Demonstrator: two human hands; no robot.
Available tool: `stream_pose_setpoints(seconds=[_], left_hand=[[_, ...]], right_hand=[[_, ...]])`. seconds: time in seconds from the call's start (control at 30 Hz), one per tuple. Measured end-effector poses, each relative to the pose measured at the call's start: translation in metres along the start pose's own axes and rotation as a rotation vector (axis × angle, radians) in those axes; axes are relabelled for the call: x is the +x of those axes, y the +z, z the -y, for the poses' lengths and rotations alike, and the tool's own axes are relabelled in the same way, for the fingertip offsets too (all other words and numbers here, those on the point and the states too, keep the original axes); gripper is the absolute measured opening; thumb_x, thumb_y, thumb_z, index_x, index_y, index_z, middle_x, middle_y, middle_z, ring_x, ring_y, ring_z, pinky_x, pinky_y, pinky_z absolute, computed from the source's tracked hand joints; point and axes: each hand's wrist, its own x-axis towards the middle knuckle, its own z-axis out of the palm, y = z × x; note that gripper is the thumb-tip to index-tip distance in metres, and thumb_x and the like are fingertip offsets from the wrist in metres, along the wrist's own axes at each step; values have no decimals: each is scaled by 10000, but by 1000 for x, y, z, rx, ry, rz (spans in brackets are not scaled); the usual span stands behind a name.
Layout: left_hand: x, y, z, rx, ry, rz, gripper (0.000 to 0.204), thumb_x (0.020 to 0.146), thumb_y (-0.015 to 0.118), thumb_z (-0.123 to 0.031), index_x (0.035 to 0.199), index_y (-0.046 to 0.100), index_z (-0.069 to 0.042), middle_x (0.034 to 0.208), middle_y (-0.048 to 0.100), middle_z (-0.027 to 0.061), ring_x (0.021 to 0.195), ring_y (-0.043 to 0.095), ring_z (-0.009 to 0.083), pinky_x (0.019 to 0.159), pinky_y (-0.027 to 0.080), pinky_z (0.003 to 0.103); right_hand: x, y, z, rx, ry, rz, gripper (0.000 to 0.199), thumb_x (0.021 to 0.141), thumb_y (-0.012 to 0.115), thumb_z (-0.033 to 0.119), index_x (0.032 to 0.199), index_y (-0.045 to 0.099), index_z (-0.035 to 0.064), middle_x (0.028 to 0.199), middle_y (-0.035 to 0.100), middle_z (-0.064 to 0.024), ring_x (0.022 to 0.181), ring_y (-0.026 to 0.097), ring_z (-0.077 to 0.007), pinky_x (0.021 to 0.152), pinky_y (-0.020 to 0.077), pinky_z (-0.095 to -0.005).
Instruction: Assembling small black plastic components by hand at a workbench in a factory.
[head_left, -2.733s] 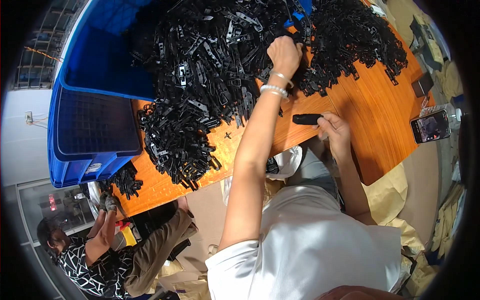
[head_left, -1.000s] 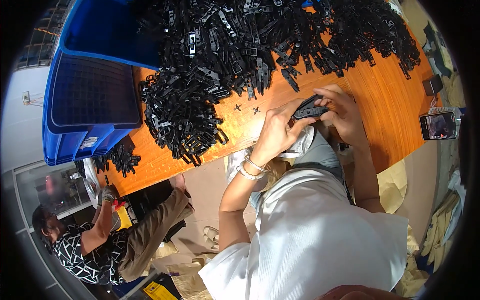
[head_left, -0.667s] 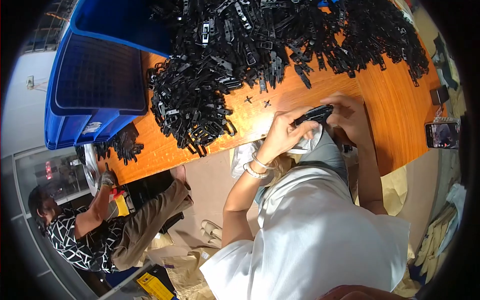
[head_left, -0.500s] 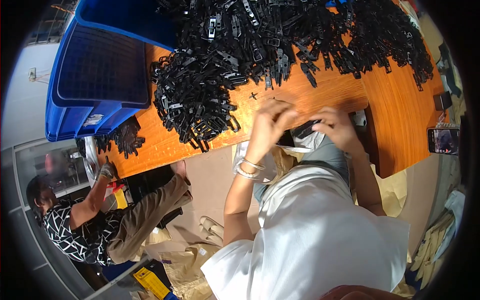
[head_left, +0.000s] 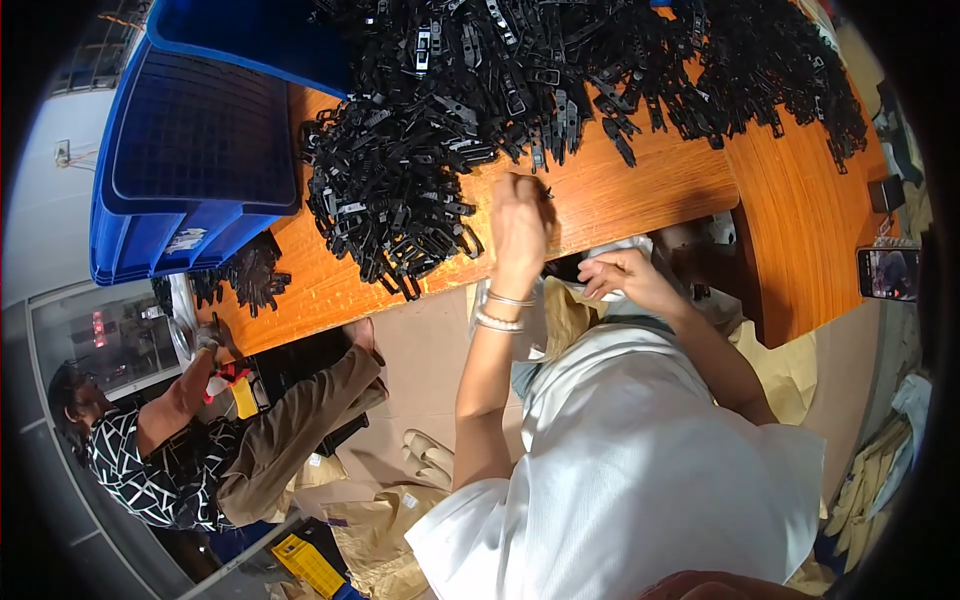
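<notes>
My left hand [head_left: 520, 228] reaches over the front of the wooden table, its fingers bent down and close together at the tabletop. What lies under the fingertips is hidden; a small dark piece [head_left: 547, 192] shows beside them. Just beyond spreads a big heap of black plastic clip-like parts [head_left: 400, 190]. Over my lap, my right hand [head_left: 632, 278] is held with loosely bent fingers, slightly apart, and nothing visible in them. Below and between my hands sit a whitish plastic bag [head_left: 527, 320] and brown paper [head_left: 568, 325].
A blue crate [head_left: 200, 140] stands at the table's left end. At far left a co-worker [head_left: 160, 450] sits with a gloved hand at the table edge. A phone [head_left: 890, 274] is propped at right. Brown bags [head_left: 380, 540] and slippers [head_left: 428, 458] lie on the floor.
My left hand has moved forward and left onto the tabletop, covering where a small black piece lay. My right hand has dropped slightly toward my lap; the black part near it no longer shows.
</notes>
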Motion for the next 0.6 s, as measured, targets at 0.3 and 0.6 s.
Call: stream_pose_setpoints(seconds=[0.3, 0.6], left_hand=[[-36, 13, -47, -296, 159, 109, 188, 667, 507, 46, 852, 526, 60, 863, 474, 173, 794, 490, 336, 672, 428, 388], [-46, 7, -53, -397, 175, 212, 213, 652, 527, 50, 865, 537, 57, 882, 480, 168, 801, 510, 318, 663, 439, 373]], right_hand=[[11, 0, -1, 754, 146, -118, 193, 803, 392, 118, 841, 543, 5, 782, 584, -100, 705, 553, -175, 632, 448, -296], [14, -15, -15, 772, 76, -77, 159, 790, 388, 118, 873, 504, 48, 768, 547, -46, 661, 523, -148, 553, 420, -269]])
